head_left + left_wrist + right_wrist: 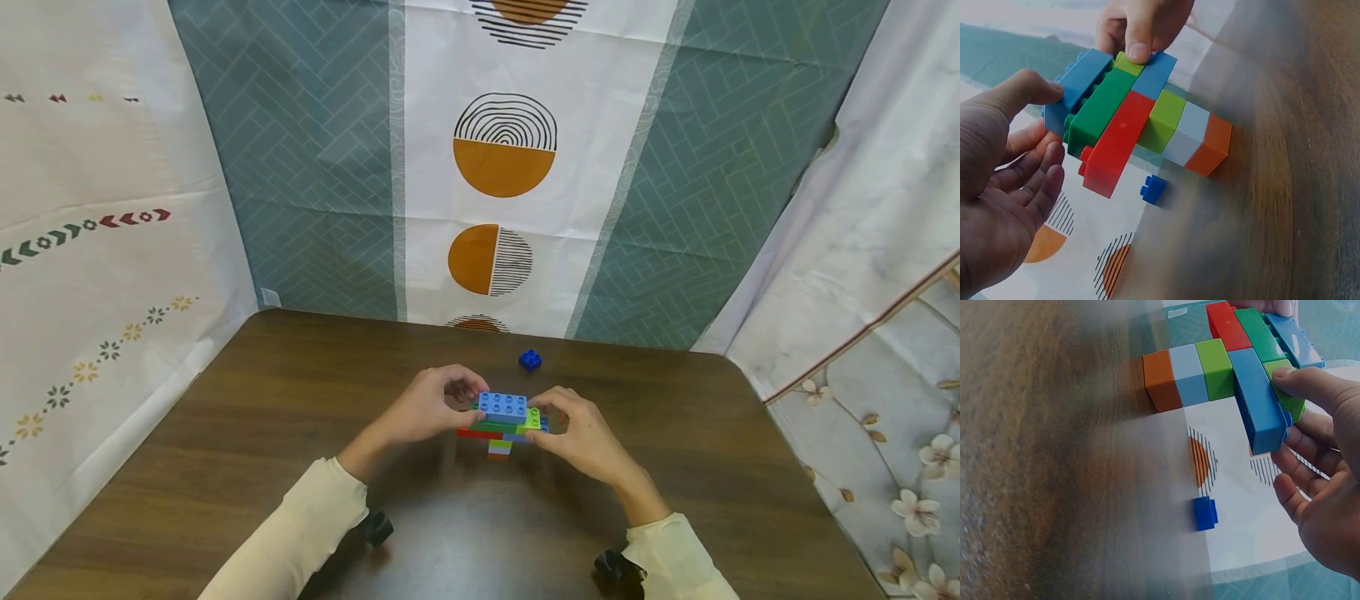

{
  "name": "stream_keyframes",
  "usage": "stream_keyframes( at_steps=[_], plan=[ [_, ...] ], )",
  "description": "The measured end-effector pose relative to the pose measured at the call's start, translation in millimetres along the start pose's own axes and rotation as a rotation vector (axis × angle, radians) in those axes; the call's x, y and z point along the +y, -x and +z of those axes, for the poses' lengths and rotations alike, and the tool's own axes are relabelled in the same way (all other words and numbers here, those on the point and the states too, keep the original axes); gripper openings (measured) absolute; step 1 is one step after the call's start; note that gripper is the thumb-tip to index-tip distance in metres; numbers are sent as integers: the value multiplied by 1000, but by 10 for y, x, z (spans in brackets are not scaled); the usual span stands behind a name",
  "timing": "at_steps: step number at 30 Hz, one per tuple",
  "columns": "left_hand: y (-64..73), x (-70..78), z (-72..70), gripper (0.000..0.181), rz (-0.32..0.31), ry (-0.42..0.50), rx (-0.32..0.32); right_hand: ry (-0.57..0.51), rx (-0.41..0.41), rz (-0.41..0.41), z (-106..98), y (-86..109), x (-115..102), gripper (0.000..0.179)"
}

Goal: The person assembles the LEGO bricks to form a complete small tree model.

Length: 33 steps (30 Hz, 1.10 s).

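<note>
A toy-brick structure stands on the table. Its narrow stem stacks an orange brick (pixel 1211 145), a pale grey brick (pixel 1187 134) and a lime brick (pixel 1162 122). Across that stem lie a red brick (pixel 1119 144) and a blue brick (pixel 1259 403), end to end. One layer higher sit a green brick (pixel 1100 111) and a second lime brick (pixel 533 418). My left hand (pixel 435 404) pinches the light blue brick (pixel 502 408) on top at its left end, which overhangs the green one's studs. With thumb and fingers, my right hand (pixel 585 433) grips the upper lime brick.
A loose dark blue brick (pixel 530 360) lies behind the structure, toward the back of the brown wooden table (pixel 337 358). Patterned cloths hang behind the table (pixel 322 167) and along both sides. Small black devices (pixel 377 529) are by both wrists.
</note>
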<state>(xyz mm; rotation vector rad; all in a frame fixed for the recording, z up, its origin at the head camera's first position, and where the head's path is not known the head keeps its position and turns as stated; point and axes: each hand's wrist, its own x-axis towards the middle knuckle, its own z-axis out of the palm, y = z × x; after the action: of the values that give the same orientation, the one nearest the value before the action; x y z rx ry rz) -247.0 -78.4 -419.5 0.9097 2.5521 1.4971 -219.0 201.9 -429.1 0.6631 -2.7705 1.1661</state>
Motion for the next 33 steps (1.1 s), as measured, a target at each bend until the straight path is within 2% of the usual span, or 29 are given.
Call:
stream_keyframes(
  at_steps=[18,26,33],
  plan=[
    [14,19,91,34,4,4,31,-2,-3,-8,-15,9,-14,40],
    [1,36,98,33,28,-34,29,-110,77,-102,-46,27,-56,33],
    [13,32,84,33,24,-18,18,-144,86,-99,-10,12,-68,29]
  ],
)
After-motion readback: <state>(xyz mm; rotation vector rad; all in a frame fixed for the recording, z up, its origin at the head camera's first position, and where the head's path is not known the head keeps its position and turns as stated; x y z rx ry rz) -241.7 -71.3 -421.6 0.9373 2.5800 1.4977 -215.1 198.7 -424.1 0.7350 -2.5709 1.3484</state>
